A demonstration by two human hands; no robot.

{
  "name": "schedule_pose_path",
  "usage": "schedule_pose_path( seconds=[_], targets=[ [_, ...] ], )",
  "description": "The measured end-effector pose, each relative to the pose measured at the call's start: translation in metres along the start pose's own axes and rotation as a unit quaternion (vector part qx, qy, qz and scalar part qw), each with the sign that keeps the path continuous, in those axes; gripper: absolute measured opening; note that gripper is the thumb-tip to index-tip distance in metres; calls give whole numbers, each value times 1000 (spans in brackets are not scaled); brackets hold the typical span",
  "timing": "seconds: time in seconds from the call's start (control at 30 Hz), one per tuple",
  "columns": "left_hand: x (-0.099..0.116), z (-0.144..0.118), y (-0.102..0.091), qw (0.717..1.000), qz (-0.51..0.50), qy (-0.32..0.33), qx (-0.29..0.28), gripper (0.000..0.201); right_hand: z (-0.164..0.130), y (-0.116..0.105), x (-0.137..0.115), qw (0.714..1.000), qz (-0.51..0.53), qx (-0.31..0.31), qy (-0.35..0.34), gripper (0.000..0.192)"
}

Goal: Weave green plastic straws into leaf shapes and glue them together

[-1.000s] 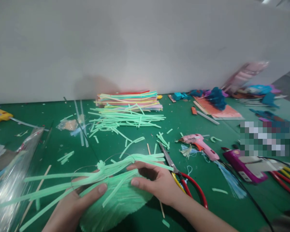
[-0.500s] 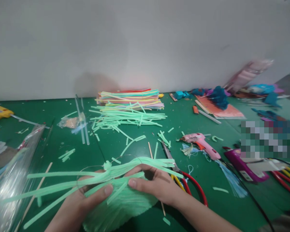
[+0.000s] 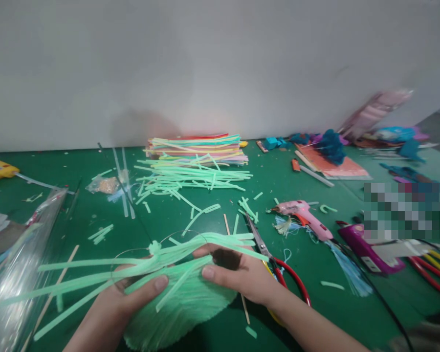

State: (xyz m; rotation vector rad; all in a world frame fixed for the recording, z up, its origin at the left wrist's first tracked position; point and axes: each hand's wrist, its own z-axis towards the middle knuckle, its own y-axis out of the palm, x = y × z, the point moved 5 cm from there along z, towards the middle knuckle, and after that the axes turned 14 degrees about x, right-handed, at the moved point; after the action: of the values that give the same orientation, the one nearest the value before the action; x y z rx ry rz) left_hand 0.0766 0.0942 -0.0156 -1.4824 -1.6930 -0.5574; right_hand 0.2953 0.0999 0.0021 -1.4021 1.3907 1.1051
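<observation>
My left hand [image 3: 132, 296] and my right hand [image 3: 238, 274] grip a mint-green fan-shaped piece made of fuzzy pipe cleaners [image 3: 183, 303] from its two sides. Both thumbs press on its upper part, while the other fingers are mostly hidden behind it. Long loose pipe cleaner ends [image 3: 77, 283] stick out to the left past my left hand, and shorter ones reach over my right hand. A thin wire hoop and a small green knob [image 3: 155, 248] show along the top edge. Scissors with red and yellow handles [image 3: 293, 274] lie just beyond my right hand.
Bundles of coloured pipe cleaners [image 3: 198, 149] and green ones [image 3: 194, 176] lie near the wall. To the right are a pink glue gun [image 3: 304, 215], a blue tassel [image 3: 354, 271] and a purple device [image 3: 370, 249]. Clear plastic sleeves [image 3: 25, 274] and a yellow glue gun [image 3: 0, 171] lie left.
My right thumb and hand have shifted slightly on the green piece, which has tilted so more of its fan face shows. The thin dark rod above it has swung away from the knob.
</observation>
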Motion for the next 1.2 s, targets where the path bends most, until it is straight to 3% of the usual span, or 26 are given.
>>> schedule_pose_path(
  seconds=[0.13, 0.43, 0.67, 0.87, 1.07, 1.2],
  targets=[
    [-3, 2, -3, 1000, 3, -22, 3, 62, 2, -5, -1, 999, 2, 44, -20, 27],
    [-2, 2, -1, 1000, -1, -13, -3, 60, 6, 2, 6, 991, 72, 92, 61, 36],
    [-1, 6, -3, 1000, -10, -21, 6, 71, 9, 1, 9, 988, 111, 61, 83, 34],
    [0, 8, -3, 999, -4, -41, 4, 60, 10, 0, 3, 993, 69, 91, 19, 27],
    [10, 5, 6, 995, -73, -8, -61, 60, 15, -13, -2, 978, 77, 180, -68, 24],
    [12, 7, 0, 996, -90, 23, -4, 47, 16, -19, -3, 972, 67, 202, -102, 21]
  ],
)
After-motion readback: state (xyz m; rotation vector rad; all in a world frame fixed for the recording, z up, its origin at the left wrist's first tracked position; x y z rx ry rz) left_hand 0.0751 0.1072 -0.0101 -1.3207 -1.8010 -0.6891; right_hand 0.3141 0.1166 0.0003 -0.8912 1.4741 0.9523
